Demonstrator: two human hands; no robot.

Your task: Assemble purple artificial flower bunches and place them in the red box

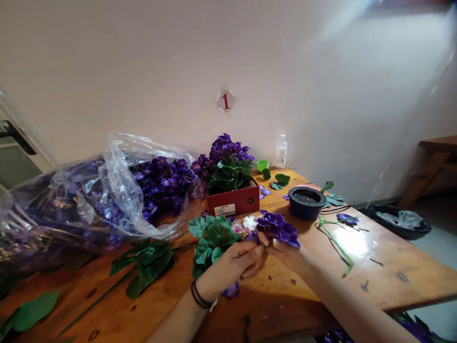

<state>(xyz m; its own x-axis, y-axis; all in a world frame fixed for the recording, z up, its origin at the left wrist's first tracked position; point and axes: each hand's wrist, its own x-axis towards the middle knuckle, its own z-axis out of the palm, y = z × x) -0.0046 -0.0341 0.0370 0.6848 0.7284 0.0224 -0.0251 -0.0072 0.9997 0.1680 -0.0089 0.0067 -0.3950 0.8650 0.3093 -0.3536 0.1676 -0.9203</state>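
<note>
And there's the left hand (232, 262), fingers clamped around the stems of an artificial violet bunch (274, 226), right over the wooden table (389, 281), with the right hand (289, 255) pinching the purple blooms, fingertips (264, 239) pressed together!

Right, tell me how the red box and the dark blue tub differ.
The red box is rectangular with a white label; the dark blue tub is round with no label in view. The red box holds purple artificial flowers and green leaves; the dark blue tub shows only a dark, shiny inside. Both stand on the wooden table.
</note>
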